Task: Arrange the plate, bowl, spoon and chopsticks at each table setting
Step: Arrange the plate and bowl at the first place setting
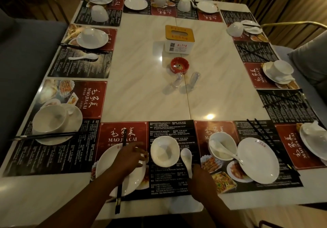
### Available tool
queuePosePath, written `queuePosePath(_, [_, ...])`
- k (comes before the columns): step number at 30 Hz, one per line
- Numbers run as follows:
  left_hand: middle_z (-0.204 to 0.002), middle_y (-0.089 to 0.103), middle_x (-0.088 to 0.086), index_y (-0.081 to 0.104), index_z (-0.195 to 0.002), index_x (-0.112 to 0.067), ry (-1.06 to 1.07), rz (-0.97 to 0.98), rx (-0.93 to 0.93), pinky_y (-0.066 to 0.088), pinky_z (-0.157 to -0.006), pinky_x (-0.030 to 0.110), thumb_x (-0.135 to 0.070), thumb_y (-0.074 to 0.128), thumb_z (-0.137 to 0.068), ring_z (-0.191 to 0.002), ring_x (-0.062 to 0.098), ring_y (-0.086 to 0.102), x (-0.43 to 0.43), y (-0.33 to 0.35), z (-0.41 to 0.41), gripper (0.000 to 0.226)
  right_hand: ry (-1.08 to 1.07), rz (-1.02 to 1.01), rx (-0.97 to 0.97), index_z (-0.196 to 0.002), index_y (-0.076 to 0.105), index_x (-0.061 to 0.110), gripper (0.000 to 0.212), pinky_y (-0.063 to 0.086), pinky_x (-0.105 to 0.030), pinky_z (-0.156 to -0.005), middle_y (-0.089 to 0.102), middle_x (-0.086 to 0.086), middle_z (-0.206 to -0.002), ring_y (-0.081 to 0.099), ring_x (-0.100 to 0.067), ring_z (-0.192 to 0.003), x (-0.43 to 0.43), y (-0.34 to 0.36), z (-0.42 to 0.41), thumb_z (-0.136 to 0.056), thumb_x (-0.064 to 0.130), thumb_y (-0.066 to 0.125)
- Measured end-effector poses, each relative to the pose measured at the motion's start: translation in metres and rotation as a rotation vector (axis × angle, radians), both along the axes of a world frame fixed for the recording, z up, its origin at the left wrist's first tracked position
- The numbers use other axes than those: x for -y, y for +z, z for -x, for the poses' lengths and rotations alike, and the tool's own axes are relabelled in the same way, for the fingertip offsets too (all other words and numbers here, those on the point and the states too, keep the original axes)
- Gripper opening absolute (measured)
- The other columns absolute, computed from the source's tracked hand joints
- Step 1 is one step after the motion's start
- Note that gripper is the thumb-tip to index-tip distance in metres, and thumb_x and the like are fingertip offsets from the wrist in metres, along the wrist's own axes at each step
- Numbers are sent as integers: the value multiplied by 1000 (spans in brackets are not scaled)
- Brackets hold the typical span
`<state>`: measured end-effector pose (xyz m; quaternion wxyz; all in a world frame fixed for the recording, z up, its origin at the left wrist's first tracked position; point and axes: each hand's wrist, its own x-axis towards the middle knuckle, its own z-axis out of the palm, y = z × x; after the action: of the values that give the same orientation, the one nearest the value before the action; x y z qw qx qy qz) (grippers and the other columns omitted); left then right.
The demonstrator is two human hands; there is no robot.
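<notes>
Marble-patterned table (141, 94), dim light. I am working the setting at the middle of the near edge, laid on a red-and-black placemat (109, 135). The plate (106, 167) sits at the placemat's left end, close to the near edge. The chopsticks (118, 192) lie as a pair across the plate, running from the near edge toward the table's centre, with their butt ends overhanging the plate on my side. I judge them not yet in a resting place. My left hand (130, 157) is over the plate's right rim, fingers loosely curved and a little apart. The palm hides the contact, so I cannot tell whether they pinch the rim or the chopsticks beneath. Likely purpose: steadying the plate while the chopsticks get shifted. The bowl (164, 151) stands upright just right of the plate; I cannot tell if they touch. The spoon (186, 157) lies just right of the bowl, scoop toward the centre, handle toward the near edge. My right hand (200, 180) covers the handle end with its fingers hidden, so whether it is pinching or merely touching cannot be told. Judged aim: squaring the spoon alongside the bowl. For comparison, the second bowl (228, 139), toward the near right corner, carries its spoon inside, beside a second plate (258, 160). This setting is roughly half sorted.
</notes>
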<state>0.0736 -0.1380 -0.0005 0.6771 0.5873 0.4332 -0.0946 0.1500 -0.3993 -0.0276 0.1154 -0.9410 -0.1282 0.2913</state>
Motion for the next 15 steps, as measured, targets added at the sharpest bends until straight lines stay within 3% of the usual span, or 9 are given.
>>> queuePosePath(3, [-103,71,5,62,-123,-19,-25,-83,-12,58,-65,32,9,53,-86,-91,23,71,-7,0,3,47,-48,-84,-18,-83,55,26,14,38,-11,-59,66,8,-85,57,-6,-73,0,4,-2,-92,30,64])
queuePosePath(5, [-106,69,6,61,-124,-19,-48,-123,-1,59,-67,33,8,48,-88,-90,23,71,-10,0,4,47,-148,-178,-63,-77,57,25,18,48,-15,-62,63,11,-75,59,-3,-69,-2,11,-5,-93,28,66])
queuePosePath(8, [-107,68,5,61,-124,-21,-60,-146,7,59,-70,34,7,49,-88,-90,22,71,-12,0,5,47,-217,-333,-87,-95,67,25,4,58,-30,-75,71,8,-83,67,-4,-78,-9,30,-12,-94,28,65])
queuePosePath(10, [-107,68,3,61,-123,-23,-64,-156,10,60,-70,33,5,50,-89,-90,21,71,-13,-1,5,45,-151,-405,-103,-105,68,30,13,56,-25,-76,71,13,-92,67,0,-84,-18,42,-15,-92,30,67])
queuePosePath(13, [-105,69,3,62,-121,-23,-58,-167,20,61,-71,33,4,50,-89,-88,20,72,-14,-2,7,44,-131,-428,-148,-109,66,30,23,50,-13,-66,69,14,-92,66,2,-82,-38,50,-8,-88,32,73])
queuePosePath(15, [-105,69,3,62,-120,-25,-61,-170,21,61,-70,33,4,50,-90,-88,19,72,-14,-2,9,43,-197,-444,-190,-105,66,25,23,53,-14,-63,69,11,-92,67,-1,-80,-49,47,0,-85,29,77])
